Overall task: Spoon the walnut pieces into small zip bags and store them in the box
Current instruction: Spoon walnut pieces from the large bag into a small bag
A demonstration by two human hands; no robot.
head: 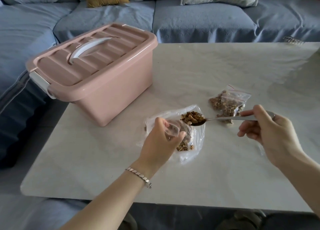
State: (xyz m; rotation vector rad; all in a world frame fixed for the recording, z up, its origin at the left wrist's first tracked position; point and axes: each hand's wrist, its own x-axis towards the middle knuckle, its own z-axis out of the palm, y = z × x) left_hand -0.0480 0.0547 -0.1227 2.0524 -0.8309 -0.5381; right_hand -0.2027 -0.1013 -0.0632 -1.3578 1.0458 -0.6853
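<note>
Brown walnut pieces point(192, 118) heap in one long metal spoon point(225, 119), kept level so nothing falls; the right hand point(266, 129) pinches its handle. The left hand point(161, 139) pinches one small clear zip bag point(173, 131), its mouth open toward the spoon, over one large crumpled plastic bag point(197, 141) of walnuts. Behind the spoon lie filled zip bags point(230, 103), two I think. One pink lidded plastic box point(110, 87) stands closed on the white table point(225, 169).
</note>
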